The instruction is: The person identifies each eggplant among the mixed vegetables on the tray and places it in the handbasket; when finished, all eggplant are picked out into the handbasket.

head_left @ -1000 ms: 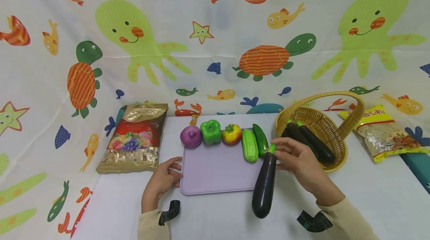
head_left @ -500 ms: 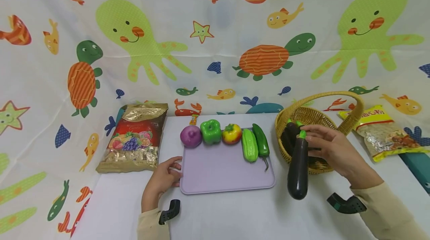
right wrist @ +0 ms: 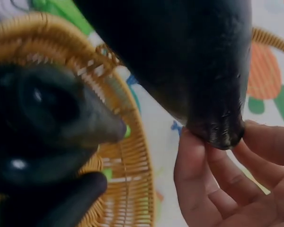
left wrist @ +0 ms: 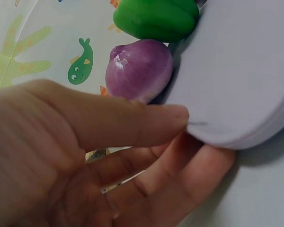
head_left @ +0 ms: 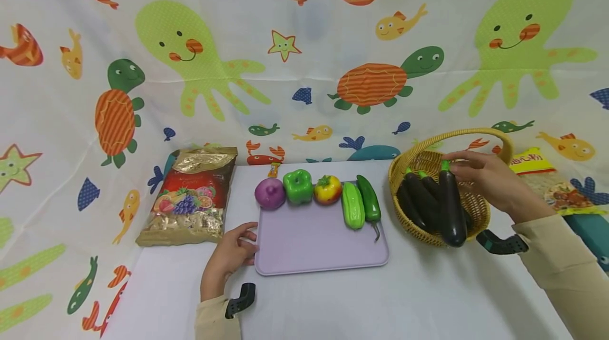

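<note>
In the head view my right hand point(head_left: 485, 178) pinches the green stem end of a dark purple eggplant point(head_left: 451, 210), which hangs over the wicker basket point(head_left: 478, 205). Inside the basket lie several more eggplants point(head_left: 421, 194). The right wrist view shows the held eggplant point(right wrist: 194, 61) large, gripped between thumb and fingertips beside the basket. My left hand point(head_left: 230, 250) grips the left edge of the lilac tray point(head_left: 309, 247), thumb at the rim and fingers against its side in the left wrist view.
Along the tray's back stand a purple onion point(head_left: 270, 194), a green bell pepper point(head_left: 298, 186), a red-yellow tomato point(head_left: 328, 190), a cucumber point(head_left: 353, 205) and a green chili pepper point(head_left: 368, 198). A gold-red bag point(head_left: 192, 197) stands left; a yellow-edged packet point(head_left: 547, 181) lies right.
My right hand has carried the eggplant from over the tray's right front corner rightward and back to the basket. The chili pepper's stem has come into view. My left hand has stayed put.
</note>
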`<control>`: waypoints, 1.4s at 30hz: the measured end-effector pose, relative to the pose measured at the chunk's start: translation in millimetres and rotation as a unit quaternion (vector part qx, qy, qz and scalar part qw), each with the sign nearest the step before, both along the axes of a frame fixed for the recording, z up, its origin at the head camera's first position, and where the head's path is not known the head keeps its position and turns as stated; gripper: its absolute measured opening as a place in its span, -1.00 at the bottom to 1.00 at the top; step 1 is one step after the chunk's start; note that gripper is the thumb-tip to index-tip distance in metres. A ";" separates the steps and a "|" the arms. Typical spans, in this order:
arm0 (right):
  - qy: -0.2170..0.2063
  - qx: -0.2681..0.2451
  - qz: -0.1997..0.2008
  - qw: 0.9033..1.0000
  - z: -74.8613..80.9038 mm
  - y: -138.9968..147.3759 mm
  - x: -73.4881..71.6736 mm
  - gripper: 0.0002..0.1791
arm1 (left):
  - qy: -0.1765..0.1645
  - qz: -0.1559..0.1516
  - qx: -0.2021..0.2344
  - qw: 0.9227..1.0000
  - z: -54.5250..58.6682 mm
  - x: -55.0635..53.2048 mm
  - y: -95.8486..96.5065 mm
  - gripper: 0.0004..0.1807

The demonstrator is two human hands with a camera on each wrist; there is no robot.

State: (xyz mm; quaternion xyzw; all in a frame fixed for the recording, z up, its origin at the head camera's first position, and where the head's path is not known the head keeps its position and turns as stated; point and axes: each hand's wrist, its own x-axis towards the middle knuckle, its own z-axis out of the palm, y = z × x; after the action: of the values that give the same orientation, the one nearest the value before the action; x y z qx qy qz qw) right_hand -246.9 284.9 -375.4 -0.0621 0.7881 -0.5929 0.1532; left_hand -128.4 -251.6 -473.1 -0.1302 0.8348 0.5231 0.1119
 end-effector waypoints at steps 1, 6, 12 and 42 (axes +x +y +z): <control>-0.003 0.023 0.003 1.000 1.7 -0.8 -4.0 -0.76 | 0.000 0.000 0.000 1.000 0.2 0.0 0.1 -0.37; -0.020 0.085 0.018 0.996 8.9 -2.9 -21.5 -0.79 | 0.001 0.000 -0.001 1.000 0.0 -0.3 0.8 -0.38; -0.037 0.116 0.033 0.992 13.5 -3.6 -36.0 -0.72 | 0.001 0.002 -0.003 1.000 -0.5 0.0 0.7 -0.38; -0.067 0.184 0.114 0.974 1.8 -11.8 -79.3 -0.61 | -0.003 0.008 -0.005 1.000 -3.1 0.3 -0.8 -0.38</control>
State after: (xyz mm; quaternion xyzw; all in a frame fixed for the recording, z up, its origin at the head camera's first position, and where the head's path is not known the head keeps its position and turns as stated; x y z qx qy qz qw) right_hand -326.1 273.1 -373.6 -0.0824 0.8595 -0.4190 0.2808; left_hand -128.1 -252.4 -476.2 -0.1385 0.8360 0.5195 0.1095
